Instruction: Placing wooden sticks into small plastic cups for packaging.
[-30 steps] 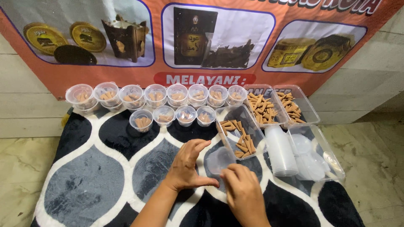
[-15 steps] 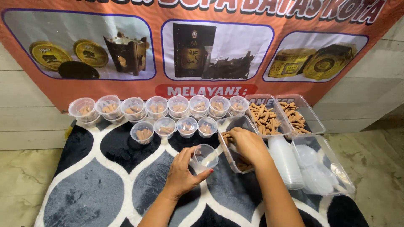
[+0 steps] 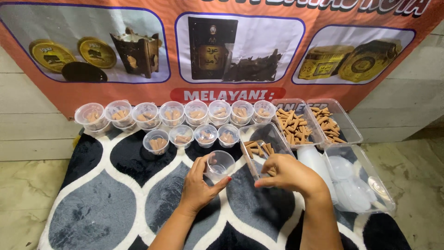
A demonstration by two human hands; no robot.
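Clear plastic cup (image 3: 220, 165), empty as far as I can see, sits in the left hand (image 3: 199, 187): grip is wrapped around it, thumb on the near right side, fingers on the far left side, cup tilted with its mouth up and toward the right. Right hand (image 3: 289, 175) is just right of that grip, fingers curled inward over the near end of an open clear tray (image 3: 255, 162); something brown shows under the fingertips, probably one of the cones, but the view is too blocked to tell if the grip is closed on it. Tray holds a few brown cone-shaped sticks (image 3: 259, 149) at its far end, just beyond the right hand. Beyond the left grip: a short row of four filled cups (image 3: 193, 137), then a longer row of eight filled cups (image 3: 172, 113) behind it, each with a few brown cones. Beyond and right of the right hand: two more clear trays (image 3: 309, 124) packed with cones. Right of the right hand: a stack of empty cups lying on its side (image 3: 312, 159) and a tray of clear lids (image 3: 357, 185). All of it rests on a dark blue and white patterned mat (image 3: 106, 203), with an orange banner (image 3: 152, 92) on the wall at the back.
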